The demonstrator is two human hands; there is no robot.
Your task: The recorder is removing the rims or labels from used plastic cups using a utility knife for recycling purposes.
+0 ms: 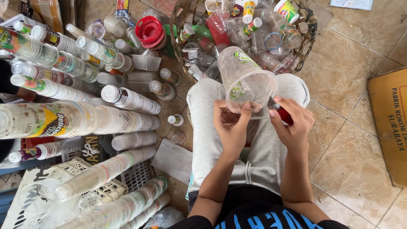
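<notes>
Fingers of the left hand [231, 125] grasp the clear cup [246, 80] at its rim — right hand [292, 121] clenches a red tool [285, 114] beside it.

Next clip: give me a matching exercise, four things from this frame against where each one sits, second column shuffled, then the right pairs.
Things:
1. clear plastic cup
2. red-handled tool
3. wicker basket
4. red lids

Places:
A. on the floor beside the basket, stacked
B. in the right hand
C. beyond the knees, full of mixed cups
D. held at its rim by the left hand, mouth toward the camera

Pairs: 1-D, 2-B, 3-C, 4-A
</notes>
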